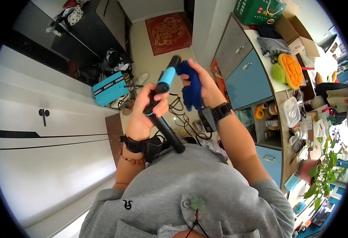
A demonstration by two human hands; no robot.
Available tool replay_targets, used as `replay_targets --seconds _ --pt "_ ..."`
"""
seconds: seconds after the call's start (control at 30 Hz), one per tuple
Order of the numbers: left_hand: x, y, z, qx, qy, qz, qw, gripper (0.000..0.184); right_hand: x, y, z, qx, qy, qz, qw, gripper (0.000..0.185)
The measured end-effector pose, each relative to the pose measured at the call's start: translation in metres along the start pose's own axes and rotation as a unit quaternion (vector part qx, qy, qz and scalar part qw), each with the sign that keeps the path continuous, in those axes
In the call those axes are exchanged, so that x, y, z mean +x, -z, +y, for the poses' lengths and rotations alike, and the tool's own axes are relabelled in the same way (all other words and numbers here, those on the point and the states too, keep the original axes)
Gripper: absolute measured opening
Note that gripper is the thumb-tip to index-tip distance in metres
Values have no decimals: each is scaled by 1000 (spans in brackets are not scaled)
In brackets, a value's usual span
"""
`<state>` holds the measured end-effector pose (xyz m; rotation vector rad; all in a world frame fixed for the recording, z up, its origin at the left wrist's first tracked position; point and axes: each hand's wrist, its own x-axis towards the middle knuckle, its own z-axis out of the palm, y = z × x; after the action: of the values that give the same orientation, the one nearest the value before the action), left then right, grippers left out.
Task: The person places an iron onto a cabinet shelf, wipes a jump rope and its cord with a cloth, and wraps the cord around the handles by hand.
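My left hand is wrapped round the middle of a long tube-shaped tool, black with a light blue section towards its far end. The tool slants from near my belly up and away to the right. In my right hand is a bunched dark blue cloth, its upper edge close beside the tool's far end. Whether cloth and tool touch, I cannot tell. Both wrists carry black straps, the right one with a box-shaped device.
Black cables hang below my hands. Shoes and a turquoise box lie left on the floor, near a white door. A red mat lies ahead. On the right stands a blue-grey cabinet with a cluttered top and a potted plant.
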<state>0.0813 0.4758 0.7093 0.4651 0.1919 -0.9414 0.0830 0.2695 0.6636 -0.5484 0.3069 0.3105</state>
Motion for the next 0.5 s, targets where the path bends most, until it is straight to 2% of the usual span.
replay_targets --seconds 0.03,0.1,0.13,0.17,0.23,0.33,0.37,0.43,0.47,0.5 --pt "0 4 0 -12 -38 16 999 24 0 -8 3 -29 99 35 994 23" --pt "4 21 3 -63 -101 32 992 24 -4 -3 4 -17 114 3 993 20" --pt "3 29 5 -60 -85 -2 995 23 -9 1 4 -11 119 -11 993 18" --pt "2 36 7 -55 -67 -37 996 23 -14 4 3 -35 85 -37 995 19" --pt "-1 25 8 -19 -11 -94 995 23 -11 7 13 -28 69 18 997 20" --pt "-13 -6 -7 46 -96 43 993 26 -9 27 32 10 38 40 998 21" --pt "-12 9 -5 79 -94 -66 990 20 -10 34 40 38 42 30 998 20" --pt "-10 12 0 166 -139 32 976 23 -19 37 50 89 58 33 994 20" --pt "-8 13 1 209 -158 82 962 25 -24 39 53 69 90 25 993 24" --pt "-4 9 0 170 -218 152 949 28 -31 41 52 47 121 17 991 29"
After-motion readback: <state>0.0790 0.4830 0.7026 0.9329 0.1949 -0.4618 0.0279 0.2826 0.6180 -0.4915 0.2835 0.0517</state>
